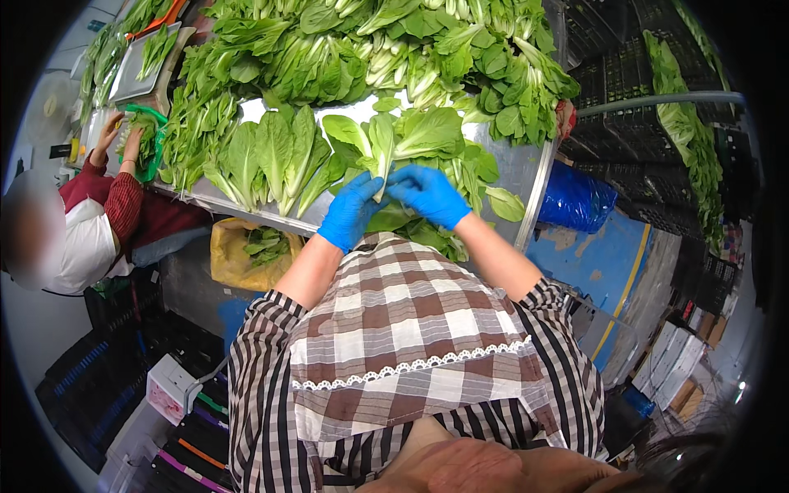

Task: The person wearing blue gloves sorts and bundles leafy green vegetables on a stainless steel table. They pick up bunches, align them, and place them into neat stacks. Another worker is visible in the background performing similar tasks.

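Close in front of my apron, a small head of leafy greens (383, 145) points its leaves away from me, its pale stem end between my hands. My left hand (350, 209), in a blue glove, grips that stem end from the left. From the right, my right hand (431, 196), gloved alike, has its fingers at the same stem; the fingertips are partly hidden. Several more heads of greens (286, 154) lie to the left of my hands on the metal table (459, 101). Loose leaves (506, 203) rest at the table's right side, and others lie beneath my wrists.
A large pile of greens (333, 68) covers the far side of the table. At the left, a co-worker (92, 222) handles greens in a green bag (161, 138) near a scale (145, 58). Below the table edge is a yellow bag (231, 259) with leaves; black crates (622, 123) stand right.
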`<state>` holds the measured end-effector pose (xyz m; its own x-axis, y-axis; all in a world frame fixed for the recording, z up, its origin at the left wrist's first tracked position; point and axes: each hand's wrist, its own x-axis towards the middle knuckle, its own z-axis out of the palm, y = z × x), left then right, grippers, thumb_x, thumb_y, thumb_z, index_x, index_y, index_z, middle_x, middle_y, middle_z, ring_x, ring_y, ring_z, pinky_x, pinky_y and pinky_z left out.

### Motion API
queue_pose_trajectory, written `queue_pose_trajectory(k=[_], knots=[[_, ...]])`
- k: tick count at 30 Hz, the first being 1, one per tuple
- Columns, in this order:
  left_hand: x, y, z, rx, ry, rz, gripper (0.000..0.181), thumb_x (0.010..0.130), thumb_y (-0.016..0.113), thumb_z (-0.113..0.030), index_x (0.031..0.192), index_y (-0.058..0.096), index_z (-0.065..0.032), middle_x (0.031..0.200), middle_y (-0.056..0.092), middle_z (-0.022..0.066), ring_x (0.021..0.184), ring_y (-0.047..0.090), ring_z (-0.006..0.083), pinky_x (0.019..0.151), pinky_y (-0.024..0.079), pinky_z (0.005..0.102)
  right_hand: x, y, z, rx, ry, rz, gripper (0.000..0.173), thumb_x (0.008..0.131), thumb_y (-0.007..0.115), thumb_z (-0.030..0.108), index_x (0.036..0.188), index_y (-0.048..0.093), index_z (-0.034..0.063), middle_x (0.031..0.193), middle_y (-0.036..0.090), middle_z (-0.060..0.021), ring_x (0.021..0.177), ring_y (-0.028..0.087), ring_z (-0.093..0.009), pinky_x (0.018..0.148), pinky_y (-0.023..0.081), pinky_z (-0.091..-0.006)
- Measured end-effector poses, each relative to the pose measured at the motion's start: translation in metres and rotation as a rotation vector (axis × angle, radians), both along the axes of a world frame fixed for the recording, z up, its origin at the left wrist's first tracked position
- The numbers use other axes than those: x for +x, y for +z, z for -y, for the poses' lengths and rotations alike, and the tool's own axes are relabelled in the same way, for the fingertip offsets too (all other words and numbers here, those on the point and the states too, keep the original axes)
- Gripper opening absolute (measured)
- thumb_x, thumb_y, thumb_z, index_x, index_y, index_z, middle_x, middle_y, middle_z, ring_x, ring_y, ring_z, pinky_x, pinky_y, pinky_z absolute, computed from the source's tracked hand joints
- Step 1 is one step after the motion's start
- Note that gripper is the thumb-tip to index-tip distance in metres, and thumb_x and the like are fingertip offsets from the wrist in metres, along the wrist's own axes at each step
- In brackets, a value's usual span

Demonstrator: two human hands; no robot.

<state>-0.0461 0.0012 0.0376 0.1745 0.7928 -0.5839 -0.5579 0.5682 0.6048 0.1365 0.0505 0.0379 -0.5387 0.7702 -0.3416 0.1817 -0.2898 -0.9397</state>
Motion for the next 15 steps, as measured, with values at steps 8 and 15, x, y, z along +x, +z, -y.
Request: queue_pose_trajectory(k=[8, 15], knots=[[-0.001, -0.018, 0.004, 0.073, 0.002, -0.132, 0.025, 0.09, 0.065, -0.014, 0.111, 0.06, -0.0015, 0.098, 0.064, 0.0057, 0.088, 0.061, 0.0139, 0.081, 0.048, 0.0265, -0.018, -0.035, 0.025, -0.178, -0.162, -0.204, 0.026, 0.085, 0.071, 0.015, 0.105, 0.065, -0.0005, 0.087, 0.069, -0.0073, 0.072, 0.063, -0.012, 0.065, 0.051, -0.0253], [0.0, -0.02, 0.008, 0.118, -0.005, -0.288, 0.024, 0.088, 0.069, -0.013, 0.105, 0.061, 0.0017, 0.094, 0.064, 0.008, 0.082, 0.061, 0.0132, 0.074, 0.049, 0.0257, -0.015, -0.041, 0.032, -0.164, -0.177, -0.216, 0.022, 0.086, 0.066, 0.009, 0.106, 0.065, -0.0021, 0.089, 0.069, -0.0092, 0.07, 0.063, -0.013, 0.064, 0.052, -0.0261]])
